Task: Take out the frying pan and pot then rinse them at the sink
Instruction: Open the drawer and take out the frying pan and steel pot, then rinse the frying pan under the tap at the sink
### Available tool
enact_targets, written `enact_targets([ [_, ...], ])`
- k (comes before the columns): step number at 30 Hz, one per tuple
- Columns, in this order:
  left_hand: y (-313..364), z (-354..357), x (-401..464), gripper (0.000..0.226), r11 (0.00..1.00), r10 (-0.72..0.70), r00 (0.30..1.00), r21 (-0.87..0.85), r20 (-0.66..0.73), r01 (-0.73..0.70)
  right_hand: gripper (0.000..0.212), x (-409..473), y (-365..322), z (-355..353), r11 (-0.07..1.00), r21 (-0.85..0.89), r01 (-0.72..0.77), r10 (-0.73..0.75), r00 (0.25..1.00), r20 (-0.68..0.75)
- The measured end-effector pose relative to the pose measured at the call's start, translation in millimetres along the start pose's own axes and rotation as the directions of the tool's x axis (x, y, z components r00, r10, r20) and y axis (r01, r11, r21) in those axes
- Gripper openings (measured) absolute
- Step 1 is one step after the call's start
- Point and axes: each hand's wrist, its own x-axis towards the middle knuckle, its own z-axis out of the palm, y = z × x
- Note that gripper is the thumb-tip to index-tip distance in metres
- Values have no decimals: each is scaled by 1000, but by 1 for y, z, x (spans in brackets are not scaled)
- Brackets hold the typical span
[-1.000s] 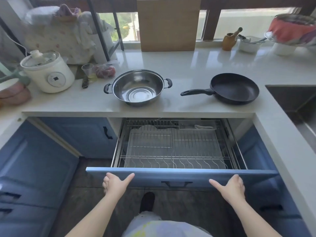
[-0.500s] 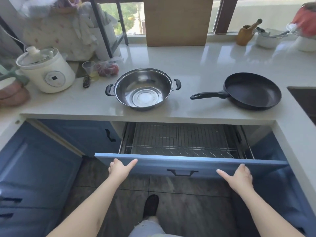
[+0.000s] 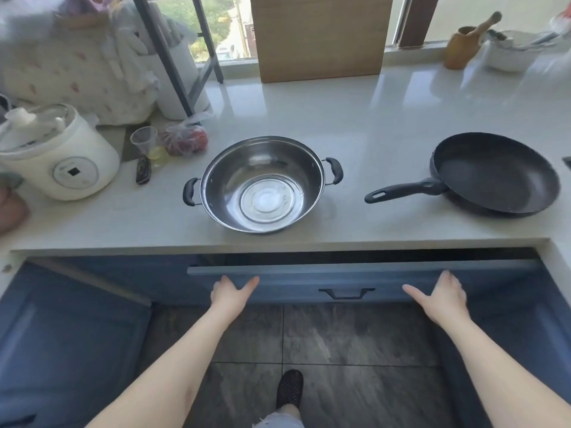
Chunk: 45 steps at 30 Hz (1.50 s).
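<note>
Both hands, left hand (image 3: 230, 293) and right hand (image 3: 445, 296), press flat with straight fingers against the drawer front (image 3: 346, 281), now almost closed after standing wide open 1 s ago. The pot (image 3: 262, 183) and frying pan (image 3: 494, 174) rest apart on the surface (image 3: 386, 125), so removal appears complete and rinsing at the sink remains.

Single head-worn wide-angle view, looking forward and down over the tabletop (image 3: 386, 118) near edge from close; window beyond far edge.
</note>
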Motion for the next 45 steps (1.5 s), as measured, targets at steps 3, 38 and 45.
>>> enact_targets([
  [3, 11, -7, 17, 97, 998, 57, 998, 22, 2, -57, 110, 13, -16, 0, 1000, -9, 5, -5, 1000, -3],
  [38, 384, 130, -96, 106, 409, 791, 431, 147, 435, -900, 107, 46, 90, -237, 989, 150, 17, 22, 968, -251],
  [45, 414, 160, -40, 136, 532, 593, 673, 412, 442, -740, 127, 145, 84, -279, 973, 36, 227, -227, 974, -9],
])
